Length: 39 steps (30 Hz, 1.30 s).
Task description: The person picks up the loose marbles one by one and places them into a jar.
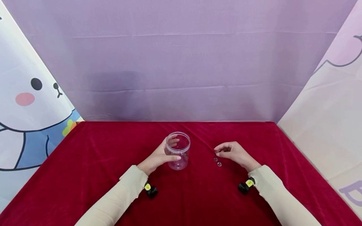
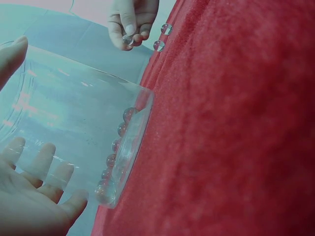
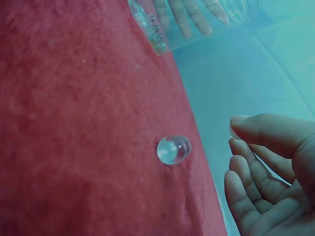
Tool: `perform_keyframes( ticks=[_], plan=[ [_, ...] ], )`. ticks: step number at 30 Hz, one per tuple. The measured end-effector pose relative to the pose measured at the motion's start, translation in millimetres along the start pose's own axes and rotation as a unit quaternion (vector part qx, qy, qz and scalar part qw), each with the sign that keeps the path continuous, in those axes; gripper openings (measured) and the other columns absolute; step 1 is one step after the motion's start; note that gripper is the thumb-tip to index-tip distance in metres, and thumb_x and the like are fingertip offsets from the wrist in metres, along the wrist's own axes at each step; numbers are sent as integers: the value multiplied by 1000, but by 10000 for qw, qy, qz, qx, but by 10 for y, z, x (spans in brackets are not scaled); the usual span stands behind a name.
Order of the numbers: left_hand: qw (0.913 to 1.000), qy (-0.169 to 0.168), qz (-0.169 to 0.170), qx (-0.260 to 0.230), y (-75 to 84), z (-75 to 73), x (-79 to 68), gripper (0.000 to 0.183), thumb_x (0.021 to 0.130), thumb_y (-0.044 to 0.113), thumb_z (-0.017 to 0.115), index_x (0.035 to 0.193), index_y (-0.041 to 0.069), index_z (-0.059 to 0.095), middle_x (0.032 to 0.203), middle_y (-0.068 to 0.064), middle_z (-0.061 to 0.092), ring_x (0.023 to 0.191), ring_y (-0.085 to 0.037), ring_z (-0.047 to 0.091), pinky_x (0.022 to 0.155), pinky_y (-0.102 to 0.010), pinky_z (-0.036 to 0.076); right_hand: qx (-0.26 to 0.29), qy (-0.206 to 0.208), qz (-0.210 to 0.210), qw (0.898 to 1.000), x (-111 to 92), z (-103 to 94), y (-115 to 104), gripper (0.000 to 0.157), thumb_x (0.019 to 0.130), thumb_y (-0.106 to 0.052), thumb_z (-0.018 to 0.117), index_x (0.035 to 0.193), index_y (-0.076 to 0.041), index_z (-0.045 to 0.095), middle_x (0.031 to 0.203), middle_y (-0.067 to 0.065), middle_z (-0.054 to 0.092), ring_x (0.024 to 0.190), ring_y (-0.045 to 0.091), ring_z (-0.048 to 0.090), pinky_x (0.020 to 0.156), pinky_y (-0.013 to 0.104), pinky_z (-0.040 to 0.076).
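Observation:
My left hand (image 1: 157,158) grips a clear plastic jar (image 1: 178,161) that stands upright and lidless on the red cloth, thumb in front and fingers behind. Several clear glass marbles (image 2: 111,161) lie along the jar's bottom in the left wrist view. To the right, my right hand (image 1: 235,154) pinches one marble (image 2: 127,39) between thumb and fingertips, just above the cloth. Two more marbles, a nearer one (image 1: 219,164) and a farther one (image 1: 216,159), sit on the cloth by its fingertips. In the right wrist view these two marbles (image 3: 172,150) overlap.
A red velvet cloth (image 1: 113,144) covers the table. Behind it hangs a lilac curtain (image 1: 181,62), with printed cartoon panels on the left (image 1: 31,116) and right (image 1: 333,125). Small black cameras are strapped to both wrists.

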<state>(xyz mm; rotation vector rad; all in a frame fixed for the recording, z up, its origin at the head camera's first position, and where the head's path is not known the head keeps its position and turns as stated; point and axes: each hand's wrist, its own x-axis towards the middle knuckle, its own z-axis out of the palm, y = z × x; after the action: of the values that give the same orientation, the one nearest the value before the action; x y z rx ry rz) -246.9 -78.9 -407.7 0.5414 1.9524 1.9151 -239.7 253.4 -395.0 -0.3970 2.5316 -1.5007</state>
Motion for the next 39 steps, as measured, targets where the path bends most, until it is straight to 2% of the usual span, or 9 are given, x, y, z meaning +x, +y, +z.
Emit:
perform_keyframes(
  ticks=[9, 18, 29, 39],
  plan=[
    [10000, 3, -4, 36, -42, 6, -4, 80, 81, 4, 69, 143, 28, 25, 147, -7, 33, 137, -26, 28, 108, -49, 31, 84, 1, -80, 9999, 42, 75, -16, 29, 82, -11, 73, 105, 5, 67, 91, 12, 67, 76, 13, 58, 66, 22, 49],
    [10000, 20, -56, 37, -27, 11, -12, 80, 81, 4, 69, 143, 27, 24, 147, -7, 33, 137, -26, 28, 107, -49, 32, 186, 48, -106, 9998, 89, 126, -68, 29, 82, -11, 72, 106, 5, 67, 95, 12, 69, 78, 12, 60, 69, 22, 50],
    [10000, -3, -31, -10, -10, 12, -5, 80, 81, 4, 69, 143, 26, 24, 149, -10, 30, 137, -28, 27, 107, -50, 32, 294, -8, -225, 9993, 140, 170, -186, 31, 82, -11, 72, 106, 8, 66, 92, 12, 69, 77, 11, 60, 67, 22, 51],
    [10000, 14, -16, 4, 16, 8, 12, 82, 80, 4, 70, 144, 27, 23, 148, -9, 31, 137, -27, 27, 107, -49, 33, 260, -68, -118, 9996, 194, 166, -325, 29, 84, -11, 71, 108, 4, 66, 96, 13, 68, 79, 14, 60, 70, 28, 52]
  ],
)
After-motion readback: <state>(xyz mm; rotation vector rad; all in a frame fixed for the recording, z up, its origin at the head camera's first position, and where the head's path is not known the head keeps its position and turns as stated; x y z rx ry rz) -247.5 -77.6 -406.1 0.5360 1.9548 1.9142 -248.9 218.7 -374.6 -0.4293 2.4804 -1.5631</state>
